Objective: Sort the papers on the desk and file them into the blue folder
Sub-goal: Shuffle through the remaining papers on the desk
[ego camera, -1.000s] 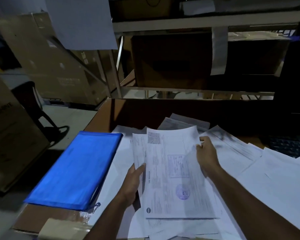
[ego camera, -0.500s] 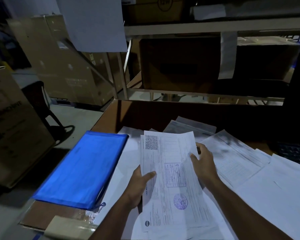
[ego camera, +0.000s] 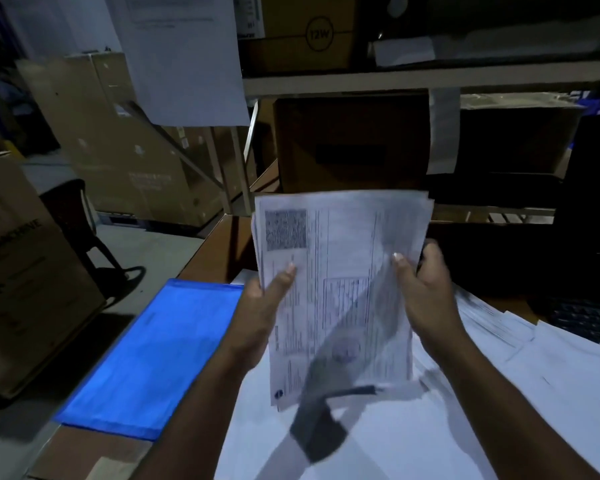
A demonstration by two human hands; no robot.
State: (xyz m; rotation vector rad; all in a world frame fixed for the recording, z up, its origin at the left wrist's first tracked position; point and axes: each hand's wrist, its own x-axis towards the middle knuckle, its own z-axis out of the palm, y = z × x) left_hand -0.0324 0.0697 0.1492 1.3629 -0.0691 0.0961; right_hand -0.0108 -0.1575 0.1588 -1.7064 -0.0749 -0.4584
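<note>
Paper stack (ego camera: 340, 289), frame centre: left hand (ego camera: 264, 313), right hand (ego camera: 426, 289) gripping side edges, lifting upright, likely squaring for blue folder (ego camera: 153, 355), lower left.

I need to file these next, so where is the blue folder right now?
In the head view the blue folder lies flat at the desk's left edge, just left of the left hand and the held papers.
</note>
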